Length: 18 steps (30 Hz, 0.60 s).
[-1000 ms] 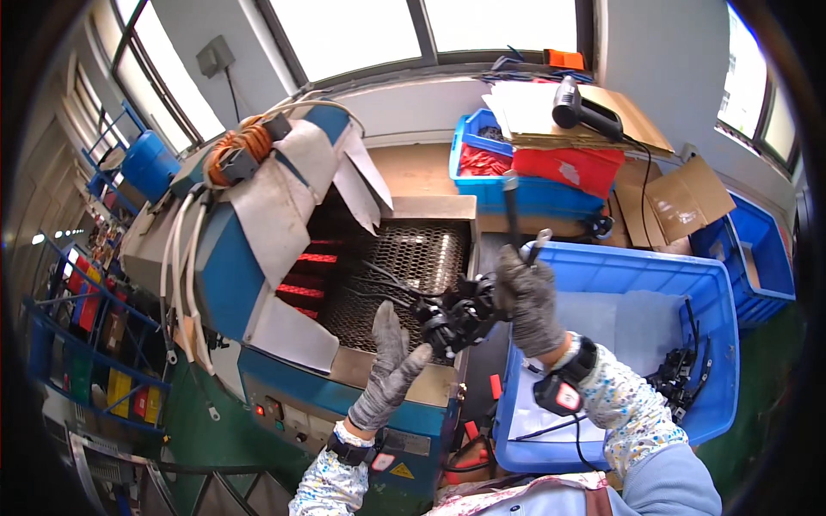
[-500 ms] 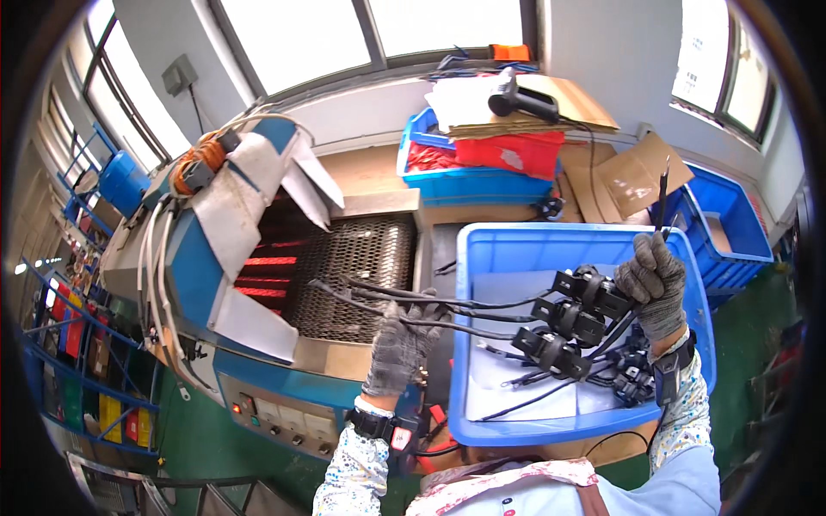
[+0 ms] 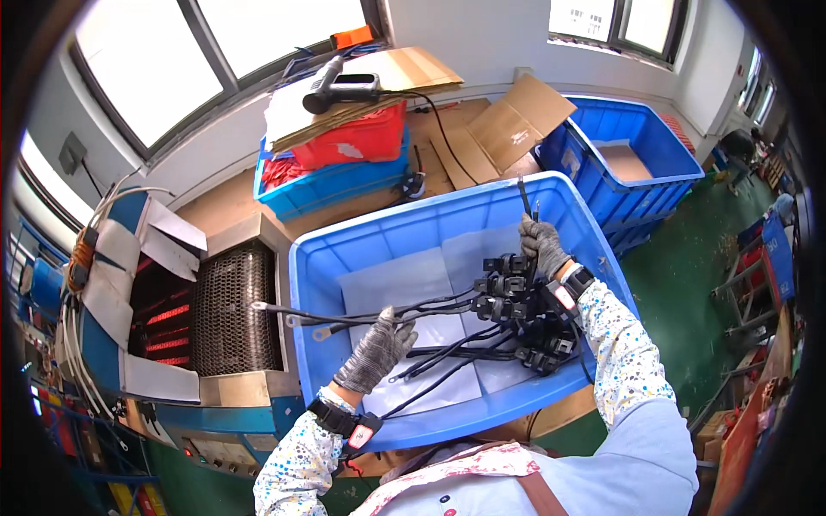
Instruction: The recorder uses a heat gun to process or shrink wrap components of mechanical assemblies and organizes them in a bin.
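Both my hands wear grey knitted gloves. My left hand (image 3: 377, 351) is closed around several black cables (image 3: 344, 318) whose ring terminals stick out to its left, past the rim of a blue bin (image 3: 301, 258). My right hand (image 3: 544, 247) grips the cables' other ends, which point up beyond the fingers. Between the hands, black plastic cable holders (image 3: 502, 288) hang in a row on these cables over the bin. Below them, more black cable assemblies (image 3: 544, 351) lie on white sheets (image 3: 413, 284) inside the bin.
To the left stands a blue heating machine with a mesh conveyor (image 3: 237, 305) and glowing red bars. Behind the bin, a heat gun (image 3: 340, 89) rests on cardboard (image 3: 409, 69) over a light-blue crate (image 3: 331, 185). Another blue bin (image 3: 645, 155) and a cardboard flap (image 3: 516, 125) are at back right.
My view has swung right. Both hands and the held cables have moved away from the heating machine, and the cables now hang more fully over the blue bin.
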Tool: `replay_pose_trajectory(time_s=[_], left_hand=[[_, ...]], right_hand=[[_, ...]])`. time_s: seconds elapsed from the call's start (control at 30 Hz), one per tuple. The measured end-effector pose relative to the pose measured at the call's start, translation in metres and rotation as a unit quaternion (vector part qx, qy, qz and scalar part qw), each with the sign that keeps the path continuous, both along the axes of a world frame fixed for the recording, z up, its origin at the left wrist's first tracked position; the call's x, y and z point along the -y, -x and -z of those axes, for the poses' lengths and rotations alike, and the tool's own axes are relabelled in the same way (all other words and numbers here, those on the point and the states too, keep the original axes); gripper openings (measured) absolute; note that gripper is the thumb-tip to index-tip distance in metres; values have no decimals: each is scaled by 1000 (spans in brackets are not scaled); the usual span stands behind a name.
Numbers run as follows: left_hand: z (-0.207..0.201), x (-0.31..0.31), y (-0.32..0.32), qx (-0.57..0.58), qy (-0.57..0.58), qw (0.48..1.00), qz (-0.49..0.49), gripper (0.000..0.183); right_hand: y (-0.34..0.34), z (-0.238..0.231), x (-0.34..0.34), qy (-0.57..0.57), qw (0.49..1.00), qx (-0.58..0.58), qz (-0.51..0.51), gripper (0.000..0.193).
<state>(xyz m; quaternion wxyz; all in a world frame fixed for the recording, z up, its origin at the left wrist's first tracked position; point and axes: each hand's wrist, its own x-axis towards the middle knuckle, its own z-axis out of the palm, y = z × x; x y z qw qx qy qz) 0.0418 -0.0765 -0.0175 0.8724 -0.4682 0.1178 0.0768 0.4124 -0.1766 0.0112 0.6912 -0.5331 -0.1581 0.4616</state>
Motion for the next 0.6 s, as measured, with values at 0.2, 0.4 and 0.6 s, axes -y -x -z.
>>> replay_pose_trajectory(time_s=[0.2, 0.4, 0.6], left_hand=[[-28, 37, -33, -288, -664, 644, 248, 64], [-59, 46, -31, -205, -804, 513, 219, 52], [-127, 69, -20, -164, -921, 307, 175, 39]], right_hand=[[-62, 107, 4, 246, 944, 220, 29, 25], [-113, 222, -10, 397, 332, 786, -338, 41], [-167, 265, 10, 463, 708, 534, 10, 33]])
